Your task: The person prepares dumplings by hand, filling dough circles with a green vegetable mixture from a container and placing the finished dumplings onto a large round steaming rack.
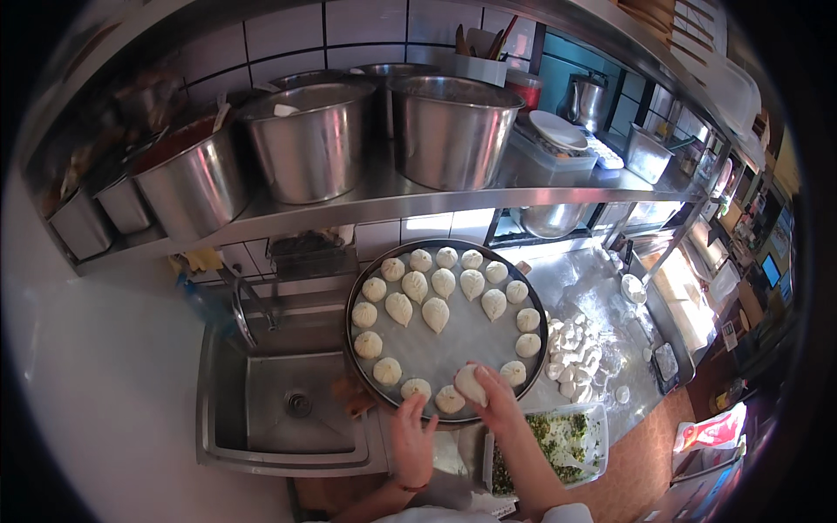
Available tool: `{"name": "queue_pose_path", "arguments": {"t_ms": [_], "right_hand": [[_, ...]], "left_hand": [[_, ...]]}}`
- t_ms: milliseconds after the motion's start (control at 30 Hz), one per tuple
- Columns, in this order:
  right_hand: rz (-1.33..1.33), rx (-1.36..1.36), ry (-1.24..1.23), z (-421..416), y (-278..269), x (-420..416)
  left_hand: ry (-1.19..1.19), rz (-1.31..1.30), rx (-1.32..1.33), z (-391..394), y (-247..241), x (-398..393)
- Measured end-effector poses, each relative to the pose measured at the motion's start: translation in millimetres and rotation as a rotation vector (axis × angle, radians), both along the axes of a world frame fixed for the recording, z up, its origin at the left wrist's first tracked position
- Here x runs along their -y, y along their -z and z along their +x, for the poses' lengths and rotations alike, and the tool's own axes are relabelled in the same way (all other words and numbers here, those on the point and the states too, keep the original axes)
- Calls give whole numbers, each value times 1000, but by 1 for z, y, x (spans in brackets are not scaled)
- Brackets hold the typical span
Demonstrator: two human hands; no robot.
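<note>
A round dark-rimmed tray (472,340) holds a ring of round pleated buns (368,344), with several leaf-shaped pleated buns (435,315) inside the ring. In my right hand (495,394) is a leaf-shaped bun (471,386), held over the tray's near right part. My left hand (412,437) holds nothing that I can see; its fingers are apart, with the tips at or over a round bun (416,388) on the near edge. Below my right forearm sits a clear plastic container (603,431) of chopped green filling (543,428) with a white spoon in it.
Floured dough pieces (574,353) lie heaped on the steel worktop (618,386) right of the tray. A steel sink (294,431) with a tap (242,314) is at the left. Above runs a steel shelf (366,202) bearing large metal pots (454,134).
</note>
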State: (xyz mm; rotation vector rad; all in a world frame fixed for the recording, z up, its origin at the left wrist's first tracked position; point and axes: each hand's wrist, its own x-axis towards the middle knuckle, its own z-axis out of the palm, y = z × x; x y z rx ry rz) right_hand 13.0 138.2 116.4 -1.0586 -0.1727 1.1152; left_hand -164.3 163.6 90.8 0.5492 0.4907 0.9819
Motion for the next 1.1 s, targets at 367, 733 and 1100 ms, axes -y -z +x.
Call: {"name": "queue_pose_path", "arguments": {"t_ms": [367, 733, 1100], "right_hand": [[-295, 1167, 270, 144, 107, -149], [-327, 1428, 73, 117, 84, -126], [-377, 1233, 51, 110, 58, -77]], "left_hand": [[-155, 41, -75, -44, 5, -18], [-122, -45, 19, -51, 50, -39], [-25, -90, 47, -51, 56, -27]]}}
